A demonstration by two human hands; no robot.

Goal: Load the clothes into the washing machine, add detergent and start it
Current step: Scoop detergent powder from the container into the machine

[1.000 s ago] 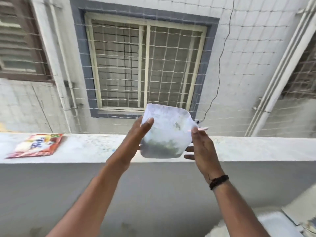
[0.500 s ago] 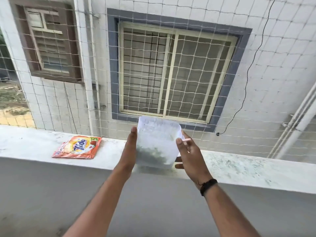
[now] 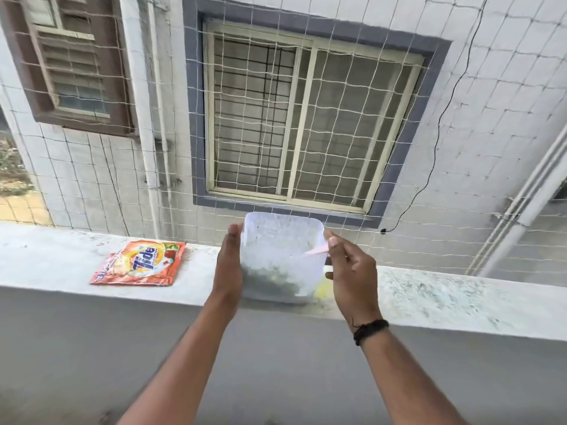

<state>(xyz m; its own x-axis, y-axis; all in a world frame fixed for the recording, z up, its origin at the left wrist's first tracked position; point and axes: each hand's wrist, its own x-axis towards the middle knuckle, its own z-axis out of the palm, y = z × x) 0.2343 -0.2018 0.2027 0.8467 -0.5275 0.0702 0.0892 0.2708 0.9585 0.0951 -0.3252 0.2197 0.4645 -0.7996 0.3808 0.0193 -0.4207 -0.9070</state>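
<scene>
A translucent plastic container (image 3: pixel 280 256) with greenish powder at its bottom rests on or just above the white ledge (image 3: pixel 429 296). My left hand (image 3: pixel 228 268) presses flat against its left wall. My right hand (image 3: pixel 349 271) is at its right wall, and its fingers pinch a small pink scoop (image 3: pixel 317 250) that reaches over the rim. An orange Tide detergent packet (image 3: pixel 139 263) lies flat on the ledge to the left of the container. No washing machine or clothes are in view.
A grey parapet wall (image 3: pixel 92 348) runs below the ledge. A white safety net (image 3: pixel 460 148) hangs just beyond the ledge. Behind it stand a tiled wall, a barred window (image 3: pixel 303 124) and drain pipes (image 3: pixel 527 204) at right.
The container has come down from in front of the window to the ledge, held between both hands. The view swung left, so the Tide packet now sits closer to the container.
</scene>
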